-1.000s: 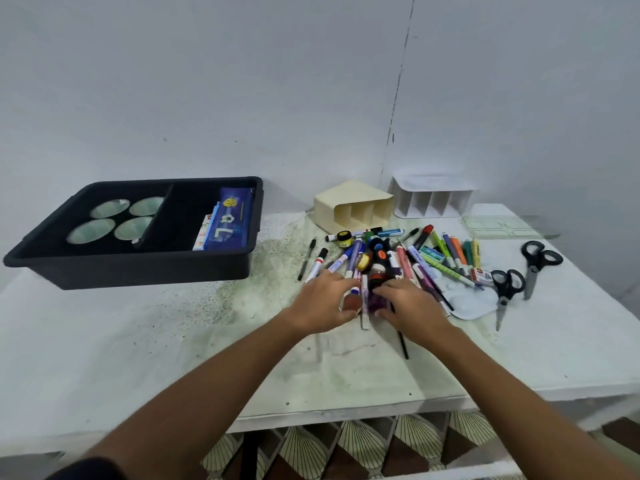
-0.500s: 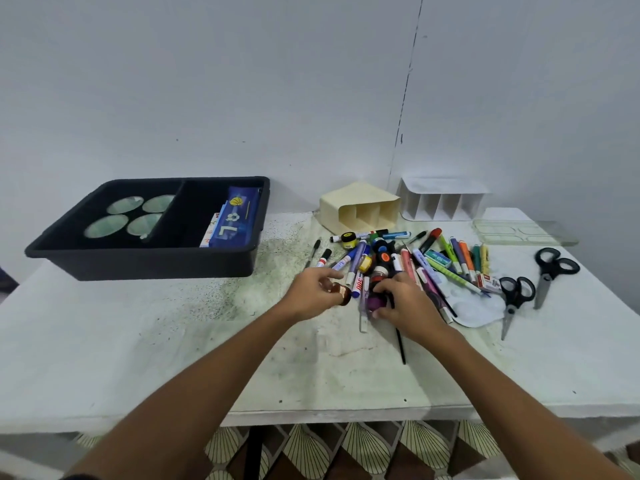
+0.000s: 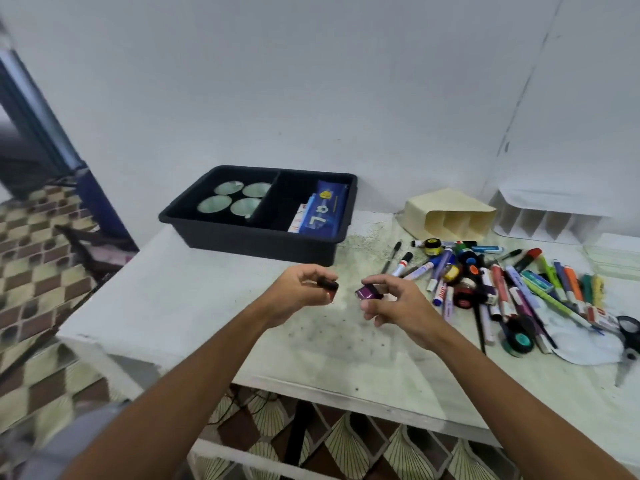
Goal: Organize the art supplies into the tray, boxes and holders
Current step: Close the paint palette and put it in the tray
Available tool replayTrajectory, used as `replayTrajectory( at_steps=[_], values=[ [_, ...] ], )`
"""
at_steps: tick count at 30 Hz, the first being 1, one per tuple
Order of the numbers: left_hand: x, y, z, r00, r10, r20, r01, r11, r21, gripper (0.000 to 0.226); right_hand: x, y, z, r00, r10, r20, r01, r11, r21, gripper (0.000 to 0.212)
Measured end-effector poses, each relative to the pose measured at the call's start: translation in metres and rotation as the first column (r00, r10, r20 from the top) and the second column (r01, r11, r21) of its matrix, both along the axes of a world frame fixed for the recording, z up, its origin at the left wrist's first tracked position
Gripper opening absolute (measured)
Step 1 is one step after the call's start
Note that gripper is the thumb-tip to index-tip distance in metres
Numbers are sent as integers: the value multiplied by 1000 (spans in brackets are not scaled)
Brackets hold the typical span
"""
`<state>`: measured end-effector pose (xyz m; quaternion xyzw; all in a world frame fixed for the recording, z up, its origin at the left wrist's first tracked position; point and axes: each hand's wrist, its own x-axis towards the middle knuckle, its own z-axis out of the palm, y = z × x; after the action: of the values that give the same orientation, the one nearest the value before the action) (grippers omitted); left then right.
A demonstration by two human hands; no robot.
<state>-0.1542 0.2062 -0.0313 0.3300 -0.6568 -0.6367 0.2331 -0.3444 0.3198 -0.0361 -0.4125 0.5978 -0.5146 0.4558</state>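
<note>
My left hand (image 3: 300,292) pinches a small red paint jar with a black lid (image 3: 329,287) above the table. My right hand (image 3: 394,301) pinches a small purple paint jar (image 3: 367,292) beside it. The two jars are a short gap apart. Behind them stands the black tray (image 3: 249,237), with several round silvery dishes (image 3: 235,200) in its left compartment and a blue box (image 3: 323,211) in its right one. To the right lies a pile of markers, pens and small paint jars (image 3: 485,282).
A cream holder (image 3: 450,216) and a white divided holder (image 3: 547,216) lie on their sides by the wall. Black scissors (image 3: 628,329) and a tape roll (image 3: 517,341) lie at the right on the pale table (image 3: 194,303). Patterned floor shows to the left and below.
Both hands have lifted out of the pile, each with a small jar, and moved left toward the tray. The view has swung left, so the tray sits nearer the middle.
</note>
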Motion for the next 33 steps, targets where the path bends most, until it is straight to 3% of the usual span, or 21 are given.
replayTrajectory(
  at_steps=[3,6,9,14,18,23,28,33],
  values=[
    [25,-9,-4,987,83,138,-38,953,-301,30,21,-10,-4,1000,22,-16,-22,1000,7,30],
    [44,-18,-17,970,165,181,-59,875,-480,30,39,-15,-15,979,19,-201,-26,999,-31,37],
    [55,-21,-34,975,181,133,-80,834,-547,29,54,-21,-30,871,-30,-490,-19,995,-95,42],
    [65,-20,-52,978,176,112,-47,709,-704,27,73,-29,-44,673,-60,-737,-123,974,-191,36],
    [72,-23,-65,969,232,81,-97,665,-740,31,83,-38,-49,553,-65,-831,-189,961,-200,31],
    [73,-28,-80,956,251,150,-25,581,-814,31,88,-41,-60,483,-130,-866,-142,964,-224,37],
    [75,-22,-92,958,263,112,-47,531,-846,31,95,-47,-56,514,-126,-849,-97,974,-203,23],
    [72,-17,-99,953,302,-18,-231,688,-688,30,95,-49,-58,537,-142,-832,-67,976,-210,21]
  ],
)
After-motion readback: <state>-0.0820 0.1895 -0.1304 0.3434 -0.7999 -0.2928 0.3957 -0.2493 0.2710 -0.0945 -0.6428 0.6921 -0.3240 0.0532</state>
